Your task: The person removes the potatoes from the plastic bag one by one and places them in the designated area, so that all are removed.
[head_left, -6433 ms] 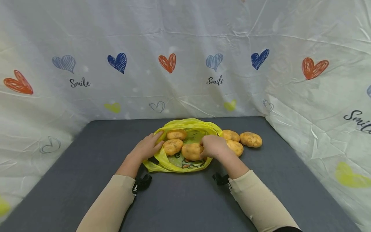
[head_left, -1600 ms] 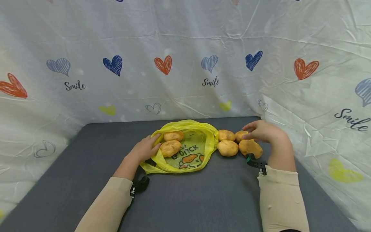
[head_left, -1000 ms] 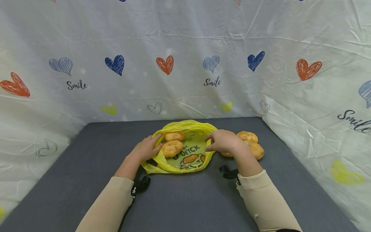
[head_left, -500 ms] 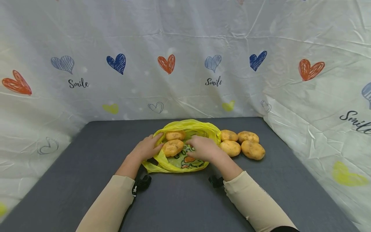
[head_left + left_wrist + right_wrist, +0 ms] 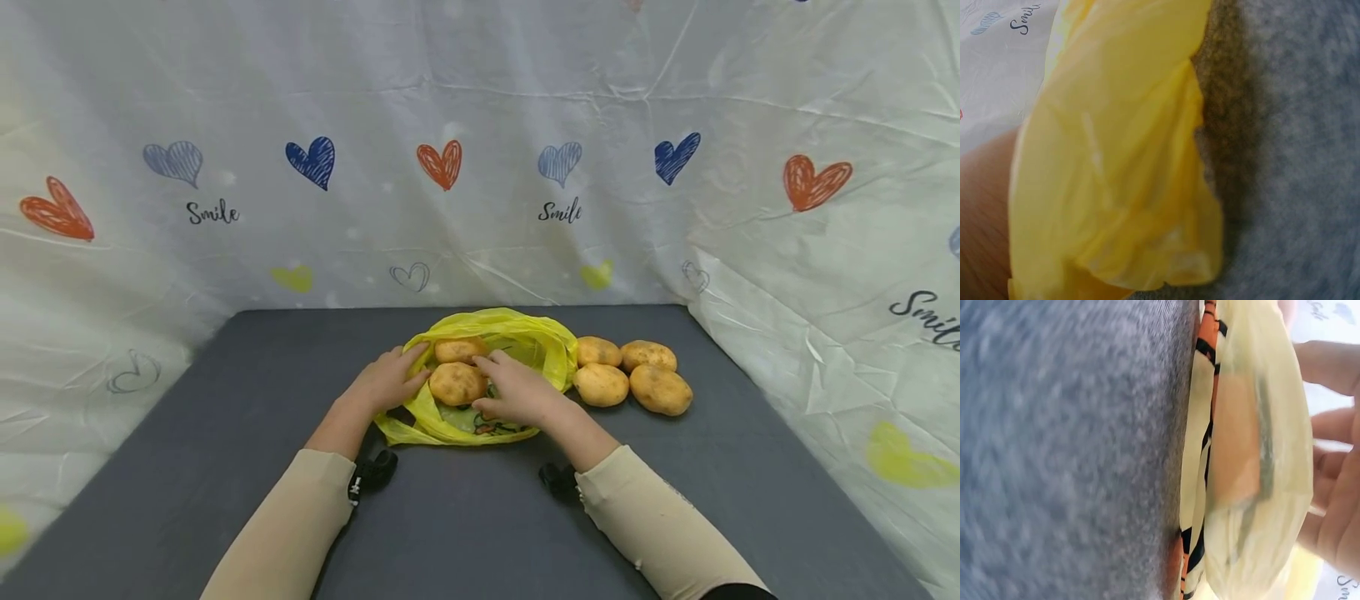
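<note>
Two potatoes lie inside a yellow plastic bag (image 5: 558,346): one at the back (image 5: 459,349) and one in front (image 5: 456,384). My left hand (image 5: 381,382) holds the bag's left rim, its fingers along the edge; yellow film fills much of the left wrist view. Over the bag's mouth, my right hand (image 5: 517,390) has its thumb and fingers spread, fingertips right at the front potato's right end. In the right wrist view the fingers (image 5: 1335,425) show loosely bent behind the bag's pale side (image 5: 1260,456).
Several potatoes (image 5: 602,385) sit grouped on the dark table (image 5: 480,533) just right of the bag. A white cloth with printed hearts (image 5: 487,100) hangs behind the table and along both sides.
A third potato left the bag in my right hand and joined the group at right. That hand came back left into the bag, up to the front potato. My left hand stayed at the rim.
</note>
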Demonstrator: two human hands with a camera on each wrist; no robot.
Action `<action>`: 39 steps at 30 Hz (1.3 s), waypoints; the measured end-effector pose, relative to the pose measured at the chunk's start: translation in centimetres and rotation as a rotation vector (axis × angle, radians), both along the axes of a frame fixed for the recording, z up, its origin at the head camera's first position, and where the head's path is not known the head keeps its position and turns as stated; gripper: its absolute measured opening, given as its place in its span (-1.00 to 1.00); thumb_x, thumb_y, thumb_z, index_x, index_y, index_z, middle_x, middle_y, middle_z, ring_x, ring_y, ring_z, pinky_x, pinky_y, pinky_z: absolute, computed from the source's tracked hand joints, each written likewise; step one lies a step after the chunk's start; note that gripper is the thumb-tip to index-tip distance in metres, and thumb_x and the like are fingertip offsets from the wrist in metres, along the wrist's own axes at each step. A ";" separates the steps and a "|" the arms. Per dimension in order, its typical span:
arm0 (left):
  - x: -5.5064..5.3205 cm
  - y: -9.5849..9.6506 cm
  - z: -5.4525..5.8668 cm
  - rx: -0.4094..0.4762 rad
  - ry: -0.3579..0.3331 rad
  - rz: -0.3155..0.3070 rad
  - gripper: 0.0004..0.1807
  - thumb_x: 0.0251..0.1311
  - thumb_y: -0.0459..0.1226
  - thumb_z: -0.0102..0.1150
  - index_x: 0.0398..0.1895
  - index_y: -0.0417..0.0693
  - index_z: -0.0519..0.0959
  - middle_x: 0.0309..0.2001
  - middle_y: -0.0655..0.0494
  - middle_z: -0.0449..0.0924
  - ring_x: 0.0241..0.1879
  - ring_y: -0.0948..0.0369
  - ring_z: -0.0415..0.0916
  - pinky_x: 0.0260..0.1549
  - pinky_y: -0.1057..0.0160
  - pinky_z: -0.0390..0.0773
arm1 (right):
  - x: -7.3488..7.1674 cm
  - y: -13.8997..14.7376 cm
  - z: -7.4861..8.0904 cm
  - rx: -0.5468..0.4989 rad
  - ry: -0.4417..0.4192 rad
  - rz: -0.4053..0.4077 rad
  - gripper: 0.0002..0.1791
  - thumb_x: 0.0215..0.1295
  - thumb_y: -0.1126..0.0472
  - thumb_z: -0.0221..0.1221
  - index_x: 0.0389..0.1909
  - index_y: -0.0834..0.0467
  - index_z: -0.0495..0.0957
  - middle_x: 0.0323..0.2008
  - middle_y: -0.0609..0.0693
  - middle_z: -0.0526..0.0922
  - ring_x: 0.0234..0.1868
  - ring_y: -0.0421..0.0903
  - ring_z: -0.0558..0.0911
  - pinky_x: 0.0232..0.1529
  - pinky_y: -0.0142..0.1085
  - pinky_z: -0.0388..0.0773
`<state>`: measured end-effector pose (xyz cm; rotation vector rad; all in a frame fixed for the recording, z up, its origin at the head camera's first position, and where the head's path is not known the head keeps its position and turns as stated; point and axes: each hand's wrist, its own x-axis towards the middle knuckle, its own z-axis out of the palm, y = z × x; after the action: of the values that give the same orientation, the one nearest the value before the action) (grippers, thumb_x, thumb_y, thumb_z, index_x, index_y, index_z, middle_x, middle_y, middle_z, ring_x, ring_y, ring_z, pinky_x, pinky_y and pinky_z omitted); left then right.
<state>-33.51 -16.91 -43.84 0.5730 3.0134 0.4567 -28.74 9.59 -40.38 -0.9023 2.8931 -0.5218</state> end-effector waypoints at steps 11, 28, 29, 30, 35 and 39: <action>0.2 0.1 0.5 -0.004 -0.015 -0.006 -0.30 0.58 0.01 -0.04 0.67 0.08 0.09 0.48 -0.40 0.15 0.39 -0.34 0.24 0.21 -0.37 0.37 | -0.4 -0.3 -1.4 -0.040 0.048 -0.165 -0.44 0.40 -0.18 0.28 0.20 0.13 0.61 -0.02 0.02 0.59 -0.14 -0.11 0.60 -0.18 -0.17 0.60; 0.3 0.2 0.2 -0.010 -0.021 0.007 -0.31 0.59 0.00 -0.05 0.67 0.09 0.08 0.50 -0.41 0.12 0.41 -0.35 0.20 0.22 -0.37 0.35 | -0.3 -0.9 -1.9 -0.067 0.040 -0.107 -0.71 0.36 -0.18 0.32 -0.27 -0.05 0.66 -0.50 -0.13 0.55 -0.52 -0.18 0.49 -0.54 -0.29 0.40; 0.3 0.2 0.1 -0.011 -0.019 0.007 -0.31 0.59 0.01 -0.05 0.67 0.09 0.09 0.50 -0.41 0.13 0.41 -0.35 0.20 0.22 -0.38 0.35 | -0.3 -0.9 -1.8 -0.076 0.022 -0.105 -0.73 0.35 -0.16 0.34 -0.26 -0.04 0.67 -0.53 -0.14 0.53 -0.56 -0.18 0.47 -0.56 -0.30 0.37; 0.2 0.2 0.1 -0.011 -0.016 0.007 -0.31 0.59 0.01 -0.05 0.67 0.09 0.09 0.49 -0.41 0.13 0.41 -0.35 0.21 0.21 -0.38 0.36 | -0.4 -0.8 -1.7 -0.090 0.003 -0.107 -0.73 0.33 -0.13 0.36 -0.22 -0.02 0.68 -0.51 -0.14 0.55 -0.55 -0.18 0.48 -0.55 -0.30 0.37; 0.2 0.2 -0.1 -0.011 -0.008 -0.002 -0.30 0.58 0.02 -0.04 0.66 0.06 0.10 0.49 -0.43 0.13 0.40 -0.37 0.21 0.20 -0.39 0.36 | -0.4 -0.2 -0.8 -0.143 -0.090 -0.131 -0.59 0.18 0.01 0.42 0.01 0.10 0.70 -0.32 -0.09 0.63 -0.40 -0.15 0.51 -0.38 -0.25 0.44; 0.2 0.2 0.1 -0.008 -0.007 -0.003 -0.30 0.58 0.02 -0.03 0.66 0.06 0.11 0.48 -0.43 0.14 0.39 -0.37 0.22 0.20 -0.39 0.36 | -0.4 0.7 0.0 -0.168 -0.150 -0.136 -0.47 0.13 0.07 0.43 0.15 0.12 0.66 -0.13 -0.08 0.65 -0.26 -0.14 0.56 -0.23 -0.21 0.55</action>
<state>-33.33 -16.69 -43.69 0.5742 3.0062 0.4460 -29.14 10.25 -40.40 -0.6534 2.8190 -0.8170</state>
